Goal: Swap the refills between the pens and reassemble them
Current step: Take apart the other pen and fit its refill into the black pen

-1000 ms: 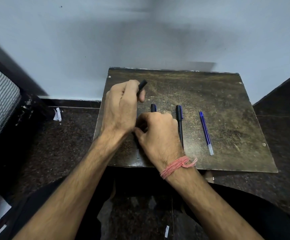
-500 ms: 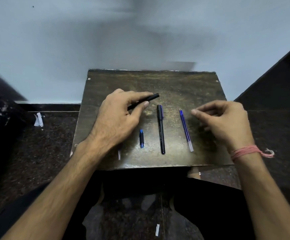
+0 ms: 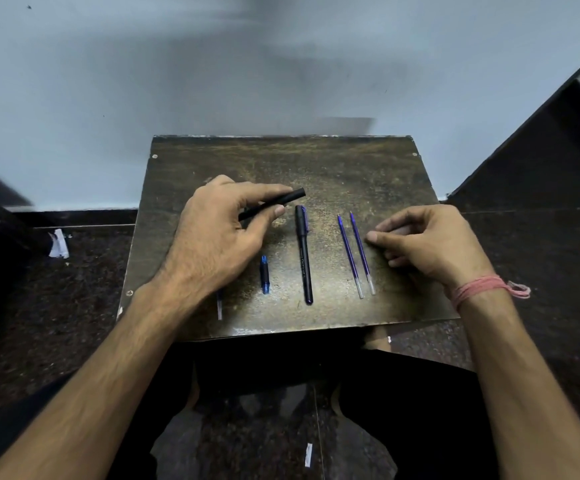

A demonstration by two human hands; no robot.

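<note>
The only marking present is a line of small pale print running lengthwise along the barrel of the capped black pen (image 3: 304, 254) lying near the middle of the table (image 3: 368, 174), and its characters are too small and blurred to be read.

A second refill (image 3: 362, 252) now lies beside the first, seemingly

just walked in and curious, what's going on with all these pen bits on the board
A person is taking pens apart on a small dark board. The left hand holds a black pen barrel off the surface. The right hand rests its fingertips beside two thin blue refills lying side by side. Between the hands lie a capped black pen and a short blue piece.
</note>
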